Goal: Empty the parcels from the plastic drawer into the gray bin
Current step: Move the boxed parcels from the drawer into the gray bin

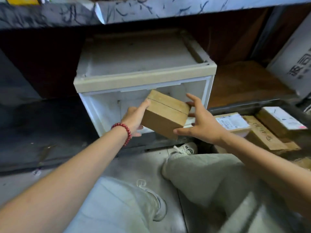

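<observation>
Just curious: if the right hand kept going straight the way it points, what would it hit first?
The cardboard box: fingertips of the right hand seem to touch its right end. Beyond it, depth unclear, lies the plastic drawer.

We wear a bracelet [123, 132] of dark red beads at the wrist of our left hand [133, 117]. Our forearms are bare. Below the bracelet we wear pale grey-green trousers [210, 179]; one off-white lace-up sneaker [185, 147] shows right of it, the other sneaker [158, 204] below.
</observation>
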{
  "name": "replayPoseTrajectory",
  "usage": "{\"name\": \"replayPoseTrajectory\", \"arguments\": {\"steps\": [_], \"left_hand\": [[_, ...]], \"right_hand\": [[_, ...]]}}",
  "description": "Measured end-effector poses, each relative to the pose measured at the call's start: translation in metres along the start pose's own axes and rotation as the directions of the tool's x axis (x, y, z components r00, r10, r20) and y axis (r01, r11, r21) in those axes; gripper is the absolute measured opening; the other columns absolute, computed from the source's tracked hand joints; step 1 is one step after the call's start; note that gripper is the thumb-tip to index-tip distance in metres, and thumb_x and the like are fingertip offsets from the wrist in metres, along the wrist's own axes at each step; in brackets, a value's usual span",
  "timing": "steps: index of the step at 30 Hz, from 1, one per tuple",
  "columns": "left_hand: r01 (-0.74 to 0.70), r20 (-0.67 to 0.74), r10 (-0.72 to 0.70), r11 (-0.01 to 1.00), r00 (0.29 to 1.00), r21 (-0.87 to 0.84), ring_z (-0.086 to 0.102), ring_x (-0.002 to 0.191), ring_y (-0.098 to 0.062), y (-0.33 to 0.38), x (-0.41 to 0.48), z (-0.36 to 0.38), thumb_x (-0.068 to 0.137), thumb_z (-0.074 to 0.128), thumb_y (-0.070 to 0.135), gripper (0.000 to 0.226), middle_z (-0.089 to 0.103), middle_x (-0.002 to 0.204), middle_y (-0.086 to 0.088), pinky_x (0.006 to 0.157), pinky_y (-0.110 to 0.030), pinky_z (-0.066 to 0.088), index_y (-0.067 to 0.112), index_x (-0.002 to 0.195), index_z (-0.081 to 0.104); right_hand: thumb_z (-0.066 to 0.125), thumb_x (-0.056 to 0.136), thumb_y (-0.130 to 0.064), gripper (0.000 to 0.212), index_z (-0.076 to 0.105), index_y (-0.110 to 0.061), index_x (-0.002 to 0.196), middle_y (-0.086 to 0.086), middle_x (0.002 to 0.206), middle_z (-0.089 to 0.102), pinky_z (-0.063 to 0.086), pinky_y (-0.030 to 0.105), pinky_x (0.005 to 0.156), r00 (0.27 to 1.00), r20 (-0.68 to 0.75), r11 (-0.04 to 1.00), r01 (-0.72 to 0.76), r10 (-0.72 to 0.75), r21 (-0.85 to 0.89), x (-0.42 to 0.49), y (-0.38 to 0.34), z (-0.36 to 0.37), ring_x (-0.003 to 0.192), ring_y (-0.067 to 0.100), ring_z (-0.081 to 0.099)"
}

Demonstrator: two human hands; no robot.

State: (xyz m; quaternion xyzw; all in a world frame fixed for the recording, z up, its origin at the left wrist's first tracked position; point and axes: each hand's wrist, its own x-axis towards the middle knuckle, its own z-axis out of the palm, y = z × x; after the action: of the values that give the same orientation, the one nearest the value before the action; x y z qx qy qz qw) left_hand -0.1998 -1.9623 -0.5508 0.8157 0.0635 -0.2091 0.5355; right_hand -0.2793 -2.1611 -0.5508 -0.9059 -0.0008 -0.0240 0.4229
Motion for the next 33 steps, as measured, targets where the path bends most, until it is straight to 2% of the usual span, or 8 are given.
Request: {"name": "replayPoseTrajectory", "arguments": {"steps": [2,7,10,13,18,23,29,33], "left_hand": [[-0.005,0.0,0.005,1.0,1.0,0.022,0.061,0.101,-0.021,-0.004,-0.015,0.006,0.083,0.041,0.072,0.059,0.057,0.116,0.002,0.092,-0.044,0.05,0.026,0.119,0.049],[-0.146,0.007,0.146,0.978,0.989,0.151,0.06,0.105,-0.024,0.01,-0.034,0.016,0.068,0.03,0.084,0.066,0.06,0.116,0.0,0.093,-0.045,0.049,0.034,0.107,0.047],[-0.223,0.031,0.221,0.965,0.975,0.139,0.062,0.102,-0.024,0.028,-0.035,0.021,0.079,0.03,0.079,0.059,0.06,0.114,-0.001,0.091,-0.047,0.051,0.033,0.113,0.045],[-0.278,-0.004,0.28,0.955,0.96,0.101,0.062,0.1,-0.023,0.035,-0.034,0.024,0.088,0.035,0.069,0.044,0.059,0.112,0.001,0.091,-0.046,0.051,0.036,0.116,0.042],[-0.334,-0.034,0.342,0.932,0.939,0.139,0.057,0.096,-0.02,0.033,-0.041,0.028,0.092,0.045,0.056,0.05,0.056,0.114,-0.002,0.074,-0.03,0.044,0.037,0.135,0.029],[-0.42,0.031,0.418,0.904,0.908,0.08,0.06,0.098,-0.017,0.04,-0.043,0.029,0.084,0.059,0.056,0.054,0.062,0.113,-0.001,0.063,-0.023,0.042,0.039,0.123,0.025],[-0.415,0.129,0.415,0.909,0.9,-0.03,0.064,0.1,-0.015,0.039,-0.039,0.035,0.08,0.067,0.051,0.053,0.069,0.11,0.004,0.077,-0.031,0.055,0.035,0.112,0.029],[-0.417,0.183,0.417,0.908,0.891,-0.036,0.066,0.096,-0.012,0.034,-0.038,0.038,0.082,0.065,0.048,0.048,0.071,0.104,0.008,0.079,-0.033,0.055,0.035,0.115,0.033]], "right_hand": [[0.087,0.066,-0.019,0.112,0.014,-0.027,0.15,-0.007,0.136,0.037,0.046,0.034,0.101,0.998,-0.065,0.995,0.007,0.0,0.103,-0.019,0.0,-0.003,0.118,0.011,0.047],[0.086,0.066,-0.017,0.109,0.015,-0.029,0.148,-0.009,0.132,0.039,0.044,0.032,0.105,0.977,-0.21,0.962,0.029,0.03,0.273,-0.039,0.004,-0.008,0.121,0.004,0.046],[0.086,0.066,-0.013,0.105,0.018,-0.031,0.144,-0.009,0.132,0.042,0.041,0.023,0.104,0.956,-0.29,0.931,0.071,0.039,0.359,-0.038,0.003,-0.02,0.119,-0.01,0.044],[0.086,0.065,-0.012,0.101,0.021,-0.036,0.139,-0.014,0.13,0.045,0.041,0.016,0.1,0.941,-0.334,0.914,0.085,0.057,0.396,-0.034,0.004,-0.025,0.121,-0.008,0.045],[0.083,0.059,-0.028,0.096,0.025,-0.037,0.135,-0.008,0.128,0.051,0.045,0.024,0.098,0.931,-0.334,0.861,0.048,0.145,0.507,-0.028,0.003,-0.019,0.117,0.003,0.052],[0.078,0.06,-0.04,0.076,0.035,-0.034,0.123,-0.005,0.123,0.052,0.051,0.038,0.091,0.902,-0.314,0.766,-0.028,0.296,0.642,-0.024,0.004,-0.02,0.112,0.012,0.057],[0.068,0.082,-0.041,0.041,0.046,-0.022,0.11,-0.003,0.107,0.057,0.048,0.039,0.093,0.859,-0.313,0.725,-0.094,0.406,0.682,-0.026,0.011,-0.023,0.106,0.016,0.058],[0.067,0.078,-0.05,0.041,0.05,-0.023,0.105,0.001,0.11,0.062,0.049,0.046,0.096,0.85,-0.307,0.711,-0.108,0.429,0.694,-0.027,0.012,-0.027,0.107,0.019,0.06]]}}
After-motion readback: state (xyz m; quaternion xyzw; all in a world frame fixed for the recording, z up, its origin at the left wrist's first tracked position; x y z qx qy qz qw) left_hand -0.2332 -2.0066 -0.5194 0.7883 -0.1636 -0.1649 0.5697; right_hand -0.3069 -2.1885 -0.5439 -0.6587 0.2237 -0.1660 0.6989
